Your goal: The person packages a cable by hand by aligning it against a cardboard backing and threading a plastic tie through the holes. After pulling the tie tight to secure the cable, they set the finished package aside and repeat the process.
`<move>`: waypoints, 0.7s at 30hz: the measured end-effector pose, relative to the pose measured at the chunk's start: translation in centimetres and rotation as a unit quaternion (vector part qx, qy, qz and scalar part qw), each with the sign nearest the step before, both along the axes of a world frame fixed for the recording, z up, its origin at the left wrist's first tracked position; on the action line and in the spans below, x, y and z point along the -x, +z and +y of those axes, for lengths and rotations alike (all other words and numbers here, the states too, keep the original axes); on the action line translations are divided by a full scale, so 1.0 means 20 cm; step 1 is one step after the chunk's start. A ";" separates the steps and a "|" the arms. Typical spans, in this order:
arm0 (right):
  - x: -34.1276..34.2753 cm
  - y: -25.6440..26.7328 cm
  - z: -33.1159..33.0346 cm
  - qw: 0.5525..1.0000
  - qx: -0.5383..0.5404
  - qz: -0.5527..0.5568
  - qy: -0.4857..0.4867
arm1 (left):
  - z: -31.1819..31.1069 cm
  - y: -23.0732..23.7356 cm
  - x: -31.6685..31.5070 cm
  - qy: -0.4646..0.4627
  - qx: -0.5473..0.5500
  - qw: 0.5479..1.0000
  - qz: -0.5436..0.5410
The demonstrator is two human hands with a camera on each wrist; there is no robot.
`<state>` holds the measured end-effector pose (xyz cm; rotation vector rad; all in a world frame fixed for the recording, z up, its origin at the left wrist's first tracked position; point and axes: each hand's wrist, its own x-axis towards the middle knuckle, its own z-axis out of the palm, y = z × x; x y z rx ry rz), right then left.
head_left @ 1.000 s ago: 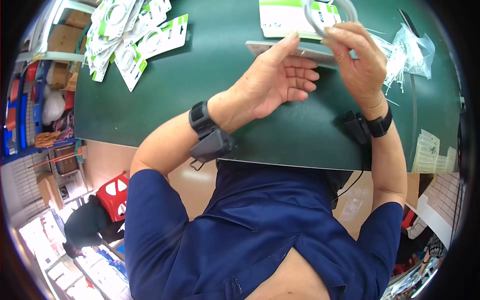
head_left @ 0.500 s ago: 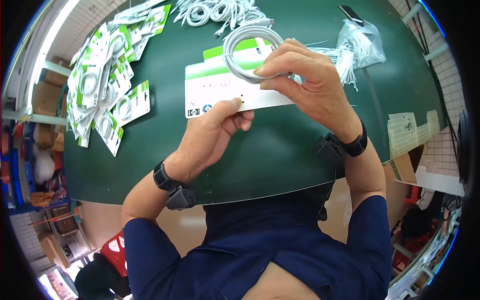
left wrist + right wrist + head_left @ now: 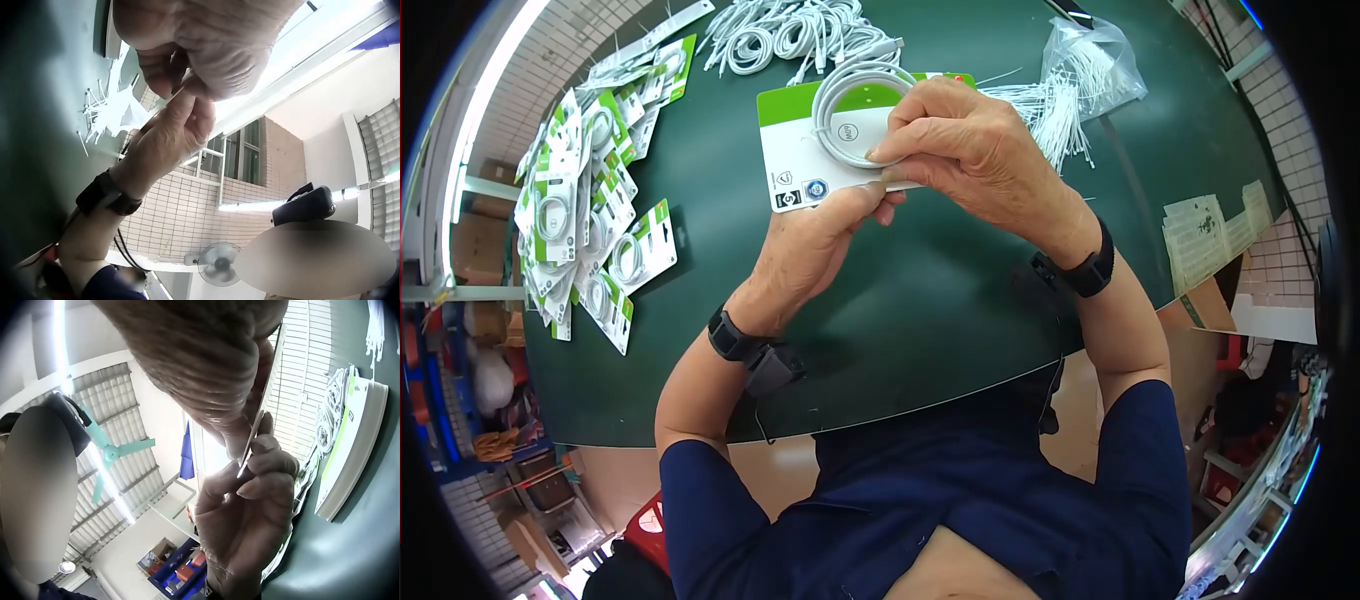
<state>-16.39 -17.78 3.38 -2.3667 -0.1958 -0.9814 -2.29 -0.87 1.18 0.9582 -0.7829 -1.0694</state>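
Note:
In the head view my left hand (image 3: 810, 245) grips the lower edge of a white and green packaging card (image 3: 785, 150), thumb on its front. My right hand (image 3: 985, 150) pinches a coiled white cable (image 3: 825, 135) and holds it against the card's printed face, overlapping the green band. Both hands' fingertips are close together at the card's lower edge. From the right wrist the card (image 3: 251, 434) shows edge-on between the left hand (image 3: 247, 515) and right hand (image 3: 200, 369). The left wrist view has the right hand (image 3: 162, 140) meeting the left (image 3: 206, 44); the coil is hidden there.
Left on the green table (image 3: 720, 270) lies a heap of carded cables (image 3: 570, 200). Loose cable coils (image 3: 785, 35) lie at the back, near a stack of cards (image 3: 359, 447). Back right are white ties (image 3: 1055, 115) in a clear bag (image 3: 1115, 65); printed paper (image 3: 1210, 235) lies at the right edge.
The card, first tilted nearly edge-on by my left hand, now faces up in its grip. My right hand has brought the cable coil down and left onto the card's face. The head view has shifted.

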 end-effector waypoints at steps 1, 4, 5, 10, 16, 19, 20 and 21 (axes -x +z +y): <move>0.00 -0.02 -0.01 1.000 -0.005 0.004 0.006 | 0.00 -0.01 0.00 0.001 0.003 1.000 0.000; -0.02 -0.05 -0.01 0.998 -0.041 0.036 0.027 | -0.01 -0.05 -0.02 0.002 0.018 1.000 -0.009; -0.02 -0.05 0.00 0.996 -0.060 0.051 0.029 | 0.00 -0.04 -0.02 0.016 -0.002 1.000 0.000; -0.05 -0.09 0.04 0.990 -0.099 0.086 0.043 | -0.03 -0.05 0.01 0.101 -0.029 0.994 -0.032; -0.07 -0.08 0.07 0.997 -0.031 0.076 0.016 | -0.03 -0.12 -0.03 0.159 -0.051 0.985 -0.049; -0.06 -0.08 0.05 0.996 -0.053 0.062 0.035 | -0.01 -0.08 -0.02 0.151 -0.074 0.986 -0.017; -0.06 -0.08 0.05 0.995 -0.067 0.066 0.038 | -0.01 -0.07 -0.02 0.145 -0.066 0.987 -0.018; -0.05 -0.08 0.05 0.993 -0.084 0.070 0.043 | 0.00 -0.05 -0.02 0.143 -0.078 0.987 -0.007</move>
